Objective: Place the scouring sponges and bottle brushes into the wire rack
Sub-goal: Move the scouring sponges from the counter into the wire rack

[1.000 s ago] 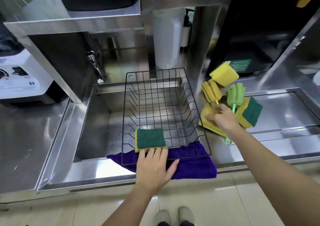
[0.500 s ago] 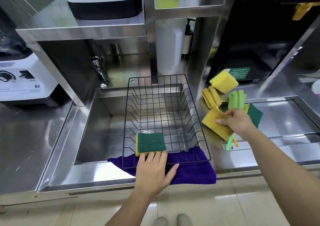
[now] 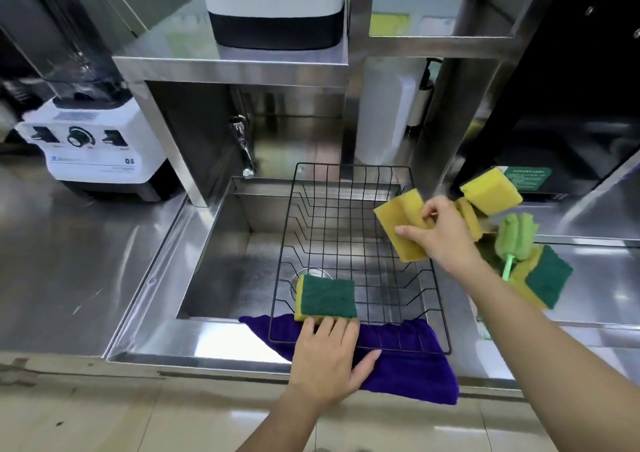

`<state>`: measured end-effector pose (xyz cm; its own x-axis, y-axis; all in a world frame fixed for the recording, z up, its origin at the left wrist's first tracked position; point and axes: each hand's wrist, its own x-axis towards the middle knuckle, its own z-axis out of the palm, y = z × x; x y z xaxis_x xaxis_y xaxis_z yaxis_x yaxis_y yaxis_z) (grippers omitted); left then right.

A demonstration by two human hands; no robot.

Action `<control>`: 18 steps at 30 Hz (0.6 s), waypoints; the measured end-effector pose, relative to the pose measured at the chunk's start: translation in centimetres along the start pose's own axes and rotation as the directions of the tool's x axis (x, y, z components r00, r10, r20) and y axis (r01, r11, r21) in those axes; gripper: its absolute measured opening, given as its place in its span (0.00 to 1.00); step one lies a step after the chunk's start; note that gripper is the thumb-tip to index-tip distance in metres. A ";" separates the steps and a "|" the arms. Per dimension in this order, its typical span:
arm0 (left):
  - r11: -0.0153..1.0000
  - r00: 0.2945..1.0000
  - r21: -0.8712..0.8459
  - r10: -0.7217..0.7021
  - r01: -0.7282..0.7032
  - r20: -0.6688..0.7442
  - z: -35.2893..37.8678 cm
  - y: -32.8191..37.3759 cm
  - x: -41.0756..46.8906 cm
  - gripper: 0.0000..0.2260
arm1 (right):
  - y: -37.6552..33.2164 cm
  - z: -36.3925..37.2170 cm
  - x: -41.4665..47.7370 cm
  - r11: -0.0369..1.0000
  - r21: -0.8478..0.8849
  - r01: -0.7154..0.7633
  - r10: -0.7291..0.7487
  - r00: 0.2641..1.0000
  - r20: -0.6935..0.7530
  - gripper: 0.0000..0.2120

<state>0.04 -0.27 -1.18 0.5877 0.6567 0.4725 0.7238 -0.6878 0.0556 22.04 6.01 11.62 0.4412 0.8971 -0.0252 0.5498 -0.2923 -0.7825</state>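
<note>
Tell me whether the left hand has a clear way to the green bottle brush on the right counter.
Probably not: the left hand rests at the black wire rack, and the right hand crosses before the green bottle brush.

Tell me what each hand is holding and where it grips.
The right hand pinches a yellow sponge by its right edge. The left hand holds nothing; its fingertips rest against the green-topped sponge.
</note>
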 end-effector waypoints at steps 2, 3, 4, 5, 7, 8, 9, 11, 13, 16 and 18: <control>1.000 1.000 0.007 0.007 -0.007 -0.010 0.0 0.0 0.0 0.24 | -0.7 2.3 -0.1 0.991 -0.119 0.058 -0.053 0.998 0.042 0.24; 1.000 1.000 0.013 0.011 -0.011 -0.017 0.0 0.0 0.1 0.23 | -0.9 3.3 -0.1 0.979 -0.180 0.095 -0.082 0.994 0.076 0.29; 1.000 1.000 0.018 0.015 -0.015 -0.022 0.0 -0.1 0.1 0.22 | -1.1 4.3 0.0 0.961 -0.239 0.136 -0.112 0.988 0.110 0.34; 1.000 1.000 0.020 0.019 -0.018 -0.024 0.0 -0.1 0.0 0.22 | -1.1 5.3 0.1 0.934 -0.310 0.176 -0.139 0.980 0.139 0.36; 0.999 1.000 0.027 0.026 -0.026 -0.006 -0.1 -0.2 0.0 0.21 | -0.7 7.1 0.3 0.842 -0.479 0.247 -0.190 0.968 0.165 0.31; 0.999 0.999 0.035 0.029 -0.030 0.012 -0.2 -0.2 0.0 0.22 | -0.3 7.9 0.4 0.780 -0.564 0.270 -0.212 0.963 0.169 0.28; 0.999 0.999 0.042 0.031 -0.033 0.030 -0.3 -0.2 0.0 0.22 | 0.1 8.5 0.4 0.712 -0.637 0.295 -0.233 0.955 0.182 0.26; 0.998 0.998 0.050 0.034 -0.037 0.054 -0.5 -0.2 0.0 0.22 | 0.8 9.3 0.3 0.611 -0.710 0.352 -0.231 0.936 0.265 0.24; 0.998 0.997 0.053 0.040 -0.043 0.060 -0.6 -0.2 0.1 0.22 | 1.4 9.7 0.3 0.604 -0.685 0.408 -0.147 0.902 0.407 0.24; 0.997 0.997 0.057 0.046 -0.049 0.067 -0.5 -0.2 0.1 0.22 | 1.4 9.3 0.8 0.692 -0.597 0.406 0.006 0.824 0.567 0.22; 0.997 0.997 0.054 0.051 -0.054 0.065 -0.4 -0.3 0.1 0.21 | 1.0 8.5 1.6 0.746 -0.566 0.350 0.086 0.792 0.604 0.23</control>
<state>-0.25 -0.17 -0.80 0.6457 0.6397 0.4170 0.7094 -0.7046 -0.0175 17.31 9.99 5.52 -0.0312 0.8858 -0.4630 0.9664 -0.0916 -0.2404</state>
